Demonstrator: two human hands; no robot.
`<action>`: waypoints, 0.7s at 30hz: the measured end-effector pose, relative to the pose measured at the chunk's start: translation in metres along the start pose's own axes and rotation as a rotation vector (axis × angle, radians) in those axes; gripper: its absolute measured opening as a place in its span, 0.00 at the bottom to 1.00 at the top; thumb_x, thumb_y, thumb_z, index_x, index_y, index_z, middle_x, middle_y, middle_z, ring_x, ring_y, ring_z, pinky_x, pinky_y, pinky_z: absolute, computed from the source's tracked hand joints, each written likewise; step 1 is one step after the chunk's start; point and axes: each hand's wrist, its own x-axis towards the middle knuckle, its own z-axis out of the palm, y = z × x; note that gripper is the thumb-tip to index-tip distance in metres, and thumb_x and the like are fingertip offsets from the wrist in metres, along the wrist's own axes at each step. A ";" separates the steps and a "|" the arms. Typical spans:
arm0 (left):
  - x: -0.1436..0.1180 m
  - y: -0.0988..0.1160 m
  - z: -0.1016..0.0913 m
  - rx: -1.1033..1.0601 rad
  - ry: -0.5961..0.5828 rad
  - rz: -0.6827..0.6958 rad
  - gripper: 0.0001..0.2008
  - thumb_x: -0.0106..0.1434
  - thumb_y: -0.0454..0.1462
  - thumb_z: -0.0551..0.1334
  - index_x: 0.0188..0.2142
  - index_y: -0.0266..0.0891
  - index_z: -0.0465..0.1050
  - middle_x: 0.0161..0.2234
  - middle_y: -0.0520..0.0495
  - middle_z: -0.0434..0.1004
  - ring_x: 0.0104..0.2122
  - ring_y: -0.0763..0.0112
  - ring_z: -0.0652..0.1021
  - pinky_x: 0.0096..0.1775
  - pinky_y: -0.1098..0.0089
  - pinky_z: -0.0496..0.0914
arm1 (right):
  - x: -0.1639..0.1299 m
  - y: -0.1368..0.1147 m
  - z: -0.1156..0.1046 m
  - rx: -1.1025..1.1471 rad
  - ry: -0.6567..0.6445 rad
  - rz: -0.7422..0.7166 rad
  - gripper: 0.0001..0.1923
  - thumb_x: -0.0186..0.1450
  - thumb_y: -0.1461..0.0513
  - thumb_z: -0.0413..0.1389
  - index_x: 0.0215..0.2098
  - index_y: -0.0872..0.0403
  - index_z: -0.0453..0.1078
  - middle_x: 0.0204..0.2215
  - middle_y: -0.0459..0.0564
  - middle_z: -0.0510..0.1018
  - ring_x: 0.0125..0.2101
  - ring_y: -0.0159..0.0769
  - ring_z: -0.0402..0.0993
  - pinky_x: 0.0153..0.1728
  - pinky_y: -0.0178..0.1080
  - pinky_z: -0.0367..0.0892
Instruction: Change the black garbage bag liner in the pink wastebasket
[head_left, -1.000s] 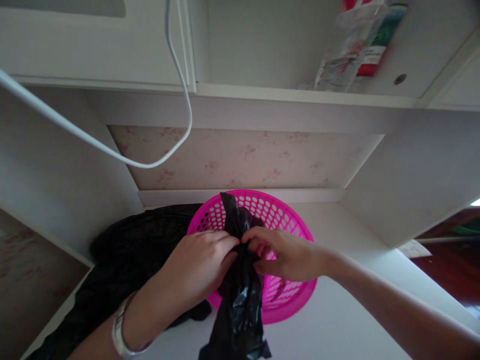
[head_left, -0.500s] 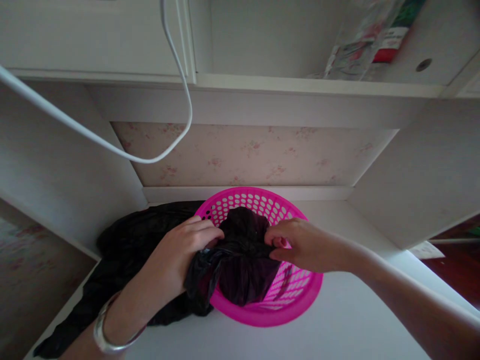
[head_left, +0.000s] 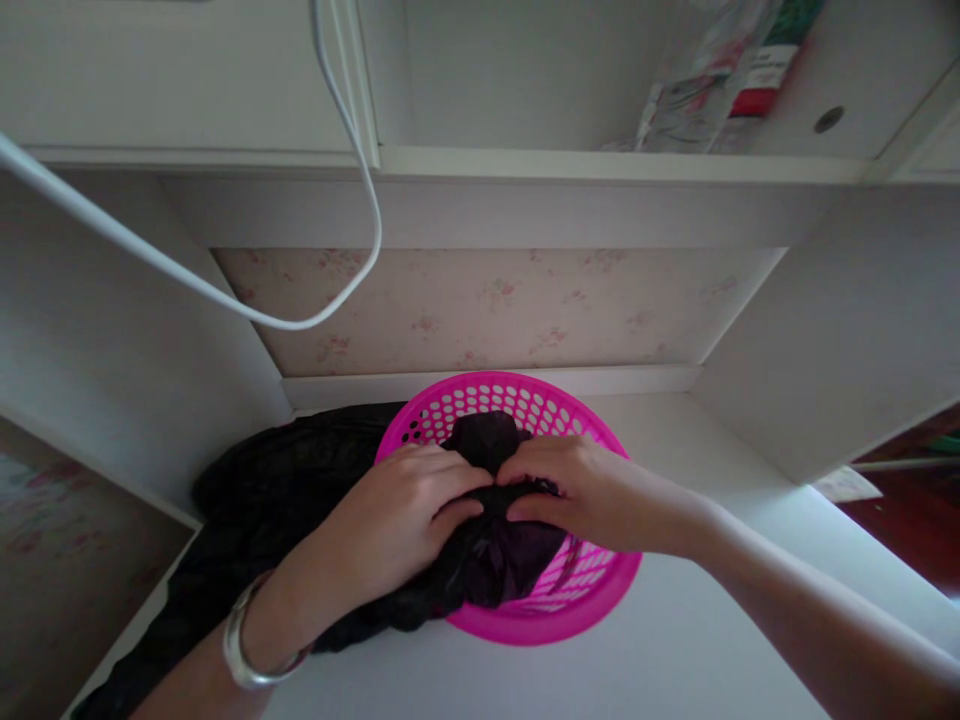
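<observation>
The work looks partly done: a black bag (head_left: 514, 565) sits bunched inside a pink basket (head_left: 544, 630), drawn in toward a pinched middle, with one puffed lobe toward the far rim and a larger, creased one toward the near side. What is left seems to lie at that pinched spot, since both hands are busy there and neither has let go; the fingers cover it, so whether a knot is made, half made or only a twist cannot be told. A larger heap of black plastic (head_left: 292, 490) lies on the white table (head_left: 667, 630) to the left of the basket, spread loose; it meets the bunched bag under the left forearm, and I cannot tell whether the two are one piece. The left hand (head_left: 420, 495) comes in over the basket's left side, back of the hand up, its thumb and fingers closed together on the bag close to the pinch. The right hand (head_left: 574, 490) reaches over the right side with fingers curled, thumb and forefinger a little apart with black plastic gripped between them. The fingertips of the two hands are close together, nearly meeting over the bag. A silver bracelet (head_left: 235, 645) circles the left wrist.
</observation>
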 end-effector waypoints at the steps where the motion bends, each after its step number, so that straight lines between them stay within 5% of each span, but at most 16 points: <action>1: 0.001 -0.001 0.000 -0.011 -0.012 0.009 0.09 0.71 0.37 0.61 0.48 0.46 0.79 0.44 0.51 0.83 0.46 0.65 0.80 0.50 0.63 0.71 | -0.001 0.000 -0.001 -0.004 0.015 -0.009 0.07 0.70 0.60 0.60 0.46 0.52 0.77 0.40 0.48 0.81 0.41 0.35 0.77 0.42 0.34 0.66; 5: -0.002 -0.011 -0.003 -0.047 0.072 -0.029 0.05 0.69 0.34 0.64 0.37 0.43 0.80 0.36 0.54 0.83 0.39 0.68 0.80 0.44 0.67 0.70 | -0.010 0.006 -0.006 -0.037 0.011 0.027 0.04 0.70 0.62 0.60 0.39 0.52 0.77 0.34 0.45 0.81 0.35 0.32 0.76 0.37 0.33 0.64; 11: -0.024 -0.031 -0.020 0.060 0.281 -0.183 0.06 0.70 0.39 0.63 0.38 0.42 0.78 0.37 0.51 0.81 0.38 0.66 0.80 0.43 0.64 0.71 | -0.032 0.025 -0.019 -0.143 0.085 0.251 0.06 0.70 0.62 0.58 0.34 0.52 0.74 0.29 0.43 0.80 0.29 0.33 0.75 0.31 0.35 0.63; 14: -0.029 -0.026 -0.021 0.071 0.359 -0.199 0.07 0.71 0.40 0.60 0.43 0.42 0.75 0.44 0.47 0.80 0.45 0.63 0.79 0.49 0.61 0.71 | -0.036 0.024 -0.019 -0.187 0.147 0.278 0.07 0.71 0.60 0.55 0.43 0.51 0.74 0.38 0.47 0.83 0.36 0.38 0.79 0.37 0.38 0.69; 18: -0.023 -0.005 -0.013 0.084 0.332 -0.038 0.22 0.69 0.40 0.63 0.62 0.45 0.66 0.61 0.44 0.72 0.60 0.61 0.72 0.62 0.58 0.64 | -0.025 0.011 -0.005 -0.216 0.204 0.104 0.25 0.70 0.56 0.58 0.64 0.51 0.65 0.59 0.54 0.75 0.57 0.45 0.72 0.57 0.45 0.67; 21: -0.015 0.000 -0.007 0.123 0.269 0.054 0.14 0.69 0.36 0.63 0.54 0.46 0.75 0.52 0.49 0.81 0.52 0.61 0.78 0.59 0.58 0.67 | -0.015 0.002 0.002 -0.239 0.189 0.051 0.17 0.72 0.62 0.55 0.59 0.50 0.71 0.53 0.51 0.80 0.52 0.43 0.76 0.54 0.45 0.69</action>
